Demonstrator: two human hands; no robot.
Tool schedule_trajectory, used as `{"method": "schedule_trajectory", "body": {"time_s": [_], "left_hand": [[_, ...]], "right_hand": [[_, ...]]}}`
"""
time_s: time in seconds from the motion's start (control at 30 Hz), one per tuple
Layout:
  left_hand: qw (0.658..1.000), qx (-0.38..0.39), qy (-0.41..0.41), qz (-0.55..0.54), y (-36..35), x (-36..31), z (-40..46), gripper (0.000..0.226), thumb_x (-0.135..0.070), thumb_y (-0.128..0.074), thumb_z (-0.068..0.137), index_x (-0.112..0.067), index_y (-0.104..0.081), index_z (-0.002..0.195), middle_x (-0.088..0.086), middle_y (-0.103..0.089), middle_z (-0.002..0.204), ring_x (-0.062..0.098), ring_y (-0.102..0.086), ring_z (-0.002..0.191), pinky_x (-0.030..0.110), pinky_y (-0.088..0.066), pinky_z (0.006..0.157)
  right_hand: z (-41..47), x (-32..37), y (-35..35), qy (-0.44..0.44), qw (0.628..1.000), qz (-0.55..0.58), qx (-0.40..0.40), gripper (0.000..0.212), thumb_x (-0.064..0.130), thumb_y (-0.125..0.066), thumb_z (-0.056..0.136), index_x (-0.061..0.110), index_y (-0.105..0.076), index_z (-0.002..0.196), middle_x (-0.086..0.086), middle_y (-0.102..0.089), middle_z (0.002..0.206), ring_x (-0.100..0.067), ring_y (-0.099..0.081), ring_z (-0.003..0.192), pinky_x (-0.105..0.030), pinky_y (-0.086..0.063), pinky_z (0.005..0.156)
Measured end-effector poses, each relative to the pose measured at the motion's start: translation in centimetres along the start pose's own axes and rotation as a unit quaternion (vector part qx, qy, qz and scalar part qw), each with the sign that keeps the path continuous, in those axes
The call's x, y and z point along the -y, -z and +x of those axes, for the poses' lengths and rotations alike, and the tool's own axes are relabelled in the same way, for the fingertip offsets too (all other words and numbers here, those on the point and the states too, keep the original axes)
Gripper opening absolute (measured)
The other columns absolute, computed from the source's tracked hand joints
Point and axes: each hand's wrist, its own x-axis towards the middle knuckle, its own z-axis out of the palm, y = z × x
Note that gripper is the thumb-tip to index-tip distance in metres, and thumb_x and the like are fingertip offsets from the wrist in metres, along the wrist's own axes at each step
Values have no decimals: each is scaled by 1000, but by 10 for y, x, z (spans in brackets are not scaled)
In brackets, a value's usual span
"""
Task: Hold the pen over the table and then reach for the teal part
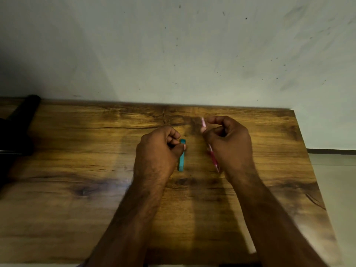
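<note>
Over the wooden table [77, 151]: left hand [158, 151] curled round a teal case [181, 157], held upright, probably steadied for access; right hand [229, 143] pinching a pink pencil [212, 158], tip angled down toward the table, seemingly ready for use.

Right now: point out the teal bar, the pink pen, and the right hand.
teal bar [181, 161], head view, lower half of its body below the left hand's fingers.
pink pen [213, 158], head view, lower barrel near the tip.
right hand [229, 143], head view, back of the hand.
</note>
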Motion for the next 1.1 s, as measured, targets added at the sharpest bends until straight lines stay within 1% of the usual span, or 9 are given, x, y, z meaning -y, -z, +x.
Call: {"method": "schedule_trajectory", "body": {"time_s": [0.1,0.17,0.27,0.37,0.43,0.53,0.7,0.93,1.1], "left_hand": [[1000,0,-4,1,-1,1,0,23,-25,-88,77,-33,-69,87,-17,-67,72,-14,-62,78,7,-45,57],[1000,1,-7,0,-1,1,0,24,-24,-88,78,-34,-68,87,-17,-66,71,-17,-61,79,4,-44,54],[1000,1,-8,4,-1,2,1,23,-24,-88,77,-34,-68,85,-17,-66,70,-19,-59,80,2,-43,54],[1000,1,-9,9,-1,2,1,22,-26,-88,77,-34,-68,84,-18,-66,70,-16,-61,78,5,-43,55],[1000,0,-12,9,-2,2,1,23,-26,-88,77,-35,-67,83,-19,-66,70,-17,-61,79,9,-45,57],[1000,0,-17,16,-1,2,0,25,-27,-88,77,-37,-65,80,-19,-66,69,-18,-60,80,8,-45,55],[1000,-3,-17,15,-2,3,0,28,-27,-89,75,-38,-64,77,-19,-65,66,-18,-60,77,4,-44,51],[1000,3,-21,13,-1,4,0,24,-26,-88,77,-35,-67,83,-18,-67,70,-17,-61,80,6,-45,55],[1000,7,-24,11,-1,5,0,24,-25,-88,78,-35,-67,84,-17,-67,71,-18,-60,82,1,-45,58]], "right_hand": [[-1,-5,-3,29,996,-84,-11,21,28,-79,86,33,-73,105,9,-72,76,-10,-70,72,-38,-60,67],[-3,-6,-5,59,985,-159,-32,20,32,-80,84,34,-71,102,19,-68,75,1,-64,71,-20,-50,61],[-7,-5,-7,94,968,-224,-61,11,38,-77,86,36,-68,92,22,-62,71,3,-55,66,-11,-31,56],[-10,-4,-9,101,959,-254,-79,13,43,-74,88,33,-65,86,16,-66,74,-4,-56,65,-12,-27,56],[-10,-4,-9,101,956,-266,-73,14,42,-72,90,30,-66,87,13,-69,79,-8,-61,69,-19,-31,55],[-11,-5,-9,97,953,-278,-67,14,42,-71,90,28,-68,90,9,-71,85,-14,-66,76,-26,-36,62],[-9,-5,-11,81,953,-285,-67,17,43,-69,90,27,-67,90,6,-71,87,-18,-67,79,-27,-35,64],[-11,-5,-11,76,945,-313,-64,24,50,-65,92,26,-63,89,4,-71,86,-23,-68,80,-31,-45,66],[-11,-5,-11,87,940,-323,-64,23,48,-63,93,25,-63,89,3,-70,86,-23,-67,79,-30,-40,64]]}}
